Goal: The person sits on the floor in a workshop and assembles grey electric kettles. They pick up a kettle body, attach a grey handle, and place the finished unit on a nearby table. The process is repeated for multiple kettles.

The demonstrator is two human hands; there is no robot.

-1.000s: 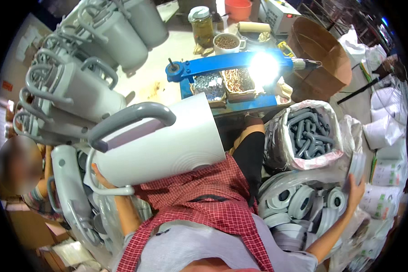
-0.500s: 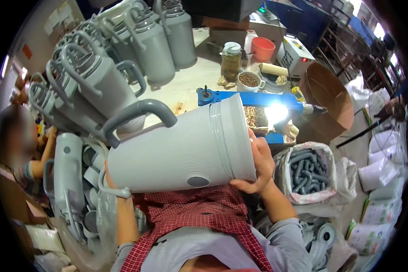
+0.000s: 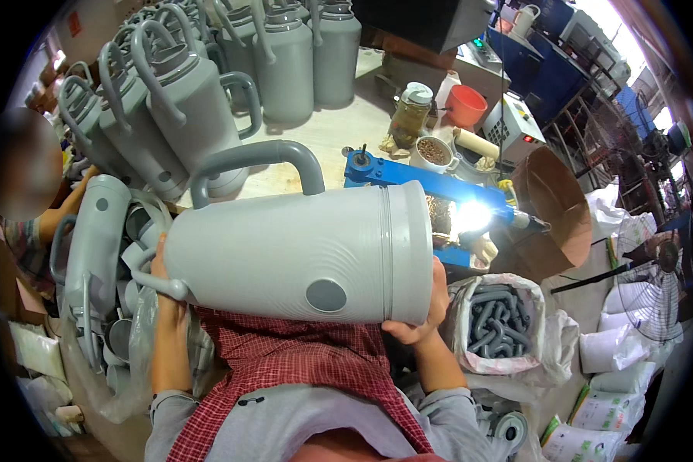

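Left to right, relative to the blue machine arm point(image 3: 439, 187): upright grey jugs point(image 3: 196, 108), behind left; left hand point(image 3: 162, 266), left, partly hidden, gripping the narrower end of the pale jug body point(image 3: 285, 242), which lies sideways, front left; right hand point(image 3: 430, 312), in front, clasping its wide rim, thumb underneath; sack point(image 3: 462, 323) of grey handles point(image 3: 500, 323), front right.

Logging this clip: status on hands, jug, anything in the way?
Left hand, right hand holding opposite ends of jug. Jug sideways, handle on far side. Nothing visibly blocking; blue machine arm behind wide end.
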